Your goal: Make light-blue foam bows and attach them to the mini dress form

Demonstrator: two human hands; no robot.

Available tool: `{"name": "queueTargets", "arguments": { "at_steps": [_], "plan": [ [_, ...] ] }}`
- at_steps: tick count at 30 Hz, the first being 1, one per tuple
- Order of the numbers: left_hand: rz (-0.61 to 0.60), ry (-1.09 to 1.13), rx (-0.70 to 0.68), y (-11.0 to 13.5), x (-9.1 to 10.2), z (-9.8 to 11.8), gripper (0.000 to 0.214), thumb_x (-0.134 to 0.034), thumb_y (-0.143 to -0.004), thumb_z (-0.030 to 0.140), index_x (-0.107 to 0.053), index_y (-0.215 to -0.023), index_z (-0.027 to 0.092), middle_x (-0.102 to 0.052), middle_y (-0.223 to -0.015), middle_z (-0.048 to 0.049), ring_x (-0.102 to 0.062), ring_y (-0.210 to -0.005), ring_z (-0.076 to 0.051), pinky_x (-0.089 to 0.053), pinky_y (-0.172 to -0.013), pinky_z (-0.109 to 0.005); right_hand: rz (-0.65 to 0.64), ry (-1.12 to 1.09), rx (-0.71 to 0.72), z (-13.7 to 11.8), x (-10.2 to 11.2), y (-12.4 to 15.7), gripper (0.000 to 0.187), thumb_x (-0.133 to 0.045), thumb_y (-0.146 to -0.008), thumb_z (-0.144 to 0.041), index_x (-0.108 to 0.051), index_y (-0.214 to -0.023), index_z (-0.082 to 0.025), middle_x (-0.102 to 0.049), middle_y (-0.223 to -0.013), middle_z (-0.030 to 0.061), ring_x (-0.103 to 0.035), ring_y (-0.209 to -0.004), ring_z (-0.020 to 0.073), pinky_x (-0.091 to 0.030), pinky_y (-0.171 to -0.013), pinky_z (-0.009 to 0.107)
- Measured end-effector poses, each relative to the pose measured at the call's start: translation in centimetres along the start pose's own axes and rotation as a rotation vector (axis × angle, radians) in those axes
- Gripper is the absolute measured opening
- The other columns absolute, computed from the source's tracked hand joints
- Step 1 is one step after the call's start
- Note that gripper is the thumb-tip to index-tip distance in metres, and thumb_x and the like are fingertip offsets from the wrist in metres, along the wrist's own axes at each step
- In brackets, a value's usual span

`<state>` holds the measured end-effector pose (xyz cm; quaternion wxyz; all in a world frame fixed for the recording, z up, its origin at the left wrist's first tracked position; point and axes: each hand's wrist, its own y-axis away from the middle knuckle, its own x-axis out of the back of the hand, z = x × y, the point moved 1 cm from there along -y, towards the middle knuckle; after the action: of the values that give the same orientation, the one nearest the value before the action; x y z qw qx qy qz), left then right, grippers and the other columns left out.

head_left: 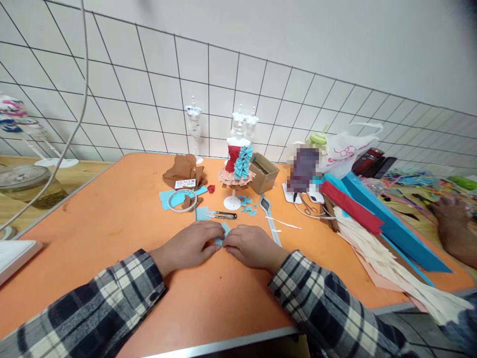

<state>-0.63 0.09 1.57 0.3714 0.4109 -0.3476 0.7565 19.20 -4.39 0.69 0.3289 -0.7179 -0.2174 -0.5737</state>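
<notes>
A small piece of light blue crepe paper [225,229] lies between my hands, low over the orange table. My left hand [190,243] pinches its left side, and my right hand [255,244] has closed fingers on its right side. Just beyond are black-handled thread snips [225,215], resting partly on a light blue paper square [202,214]. Behind them stands a small white dress form [238,142] wearing a red bodice, blue ruffles and a pink skirt. Blue paper scraps [249,206] lie at its base.
Brown paper [182,170] and a tape roll [182,201] lie left of the dress form. A cardboard box [264,174] stands right of it. Scissors [308,205], paper strips and a plastic bag [345,151] occupy the right side. Another person's hand [456,226] is at far right.
</notes>
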Motion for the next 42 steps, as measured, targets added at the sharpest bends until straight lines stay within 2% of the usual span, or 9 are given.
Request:
{"name": "queueTargets", "arguments": {
  "at_steps": [3,8,12,15,21,24,26,33,42],
  "plan": [
    [-0.019,-0.033,-0.007,0.0,0.0,0.0,0.015,-0.051,-0.087,0.020,-0.063,-0.095,0.023,-0.067,-0.101,-0.0045,-0.059,-0.102,-0.021,-0.040,-0.097,-0.037,-0.006,0.027,0.007,0.0,-0.1,0.0,0.022,-0.044,-0.096,-0.028,-0.065,-0.090,-0.022,-0.067,-0.093,-0.0007,-0.055,-0.086,0.0156,-0.035,-0.069,0.028],
    [0.016,-0.130,0.082,0.3,0.3,0.7,0.016,-0.054,-0.086,0.021,-0.063,-0.097,0.027,-0.066,-0.110,-0.0004,-0.054,-0.113,-0.023,-0.020,-0.108,-0.050,-0.002,0.023,-0.022,0.0,-0.1,0.0,0.023,-0.044,-0.097,-0.029,-0.066,-0.092,-0.021,-0.067,-0.094,0.0008,-0.056,-0.088,0.0158,-0.037,-0.074,0.028],
    [0.025,-0.137,0.116,0.2,0.3,1.4,0.010,-0.061,-0.084,0.032,-0.065,-0.091,0.025,-0.068,-0.099,-0.0002,-0.057,-0.101,-0.021,-0.030,-0.094,-0.041,-0.019,0.001,-0.035,0.0,0.1,0.1,0.026,-0.042,-0.098,-0.029,-0.067,-0.097,-0.021,-0.067,-0.095,0.0023,-0.056,-0.088,0.0153,-0.038,-0.074,0.027],
    [0.003,-0.165,0.131,0.1,0.1,1.6,0.006,-0.062,-0.084,0.029,-0.066,-0.085,0.024,-0.070,-0.086,0.0015,-0.059,-0.091,-0.020,-0.028,-0.088,-0.040,-0.041,-0.028,-0.046,0.1,0.2,0.0,0.026,-0.043,-0.098,-0.029,-0.067,-0.096,-0.020,-0.068,-0.093,0.0032,-0.057,-0.088,0.0151,-0.039,-0.074,0.027],
    [-0.008,-0.220,0.113,0.2,0.0,1.8,0.016,-0.055,-0.086,0.020,-0.068,-0.078,0.024,-0.070,-0.081,0.0031,-0.060,-0.085,-0.017,-0.024,-0.090,-0.041,-0.024,-0.097,-0.119,0.2,0.3,0.0,0.016,-0.054,-0.092,-0.026,-0.065,-0.102,-0.022,-0.069,-0.096,0.0022,-0.059,-0.092,0.0163,-0.040,-0.077,0.027],
    [-0.022,-0.221,0.115,0.2,0.1,1.7,0.017,-0.053,-0.087,0.020,-0.067,-0.077,0.023,-0.071,-0.081,0.0028,-0.061,-0.082,-0.016,-0.026,-0.089,-0.040,0.040,-0.133,-0.160,0.3,0.3,0.0,0.024,-0.059,-0.088,-0.024,-0.062,-0.111,-0.022,-0.068,-0.103,0.0025,-0.059,-0.097,0.0170,-0.041,-0.080,0.027],
    [-0.030,-0.208,0.112,0.1,0.2,1.6,0.017,-0.053,-0.087,0.019,-0.067,-0.078,0.023,-0.071,-0.081,0.0027,-0.061,-0.082,-0.016,-0.027,-0.088,-0.039,0.059,-0.139,-0.165,0.4,0.3,0.0,0.020,-0.059,-0.088,-0.025,-0.064,-0.107,-0.022,-0.068,-0.102,0.0027,-0.059,-0.098,0.0169,-0.041,-0.081,0.027],
    [-0.032,-0.197,0.109,0.0,0.2,1.7,0.013,-0.057,-0.087,0.026,-0.067,-0.080,0.022,-0.070,-0.081,0.0018,-0.061,-0.083,-0.017,-0.030,-0.088,-0.038,-0.007,-0.056,-0.195,0.0,-0.4,-0.2,0.018,-0.052,-0.093,-0.028,-0.069,-0.091,-0.022,-0.067,-0.087,0.0008,-0.059,-0.084,0.0149,-0.038,-0.069,0.026],
    [0.016,-0.335,0.120,-0.3,-0.5,2.3,0.021,-0.049,-0.091,0.022,-0.068,-0.082,0.022,-0.069,-0.079,-0.0008,-0.061,-0.080,-0.018,-0.032,-0.087,-0.040,-0.050,-0.049,-0.337,-0.4,-0.4,-0.4,0.020,-0.049,-0.094,-0.030,-0.068,-0.097,-0.023,-0.066,-0.089,0.0015,-0.058,-0.083,0.0147,-0.036,-0.069,0.026]
  ]
}}
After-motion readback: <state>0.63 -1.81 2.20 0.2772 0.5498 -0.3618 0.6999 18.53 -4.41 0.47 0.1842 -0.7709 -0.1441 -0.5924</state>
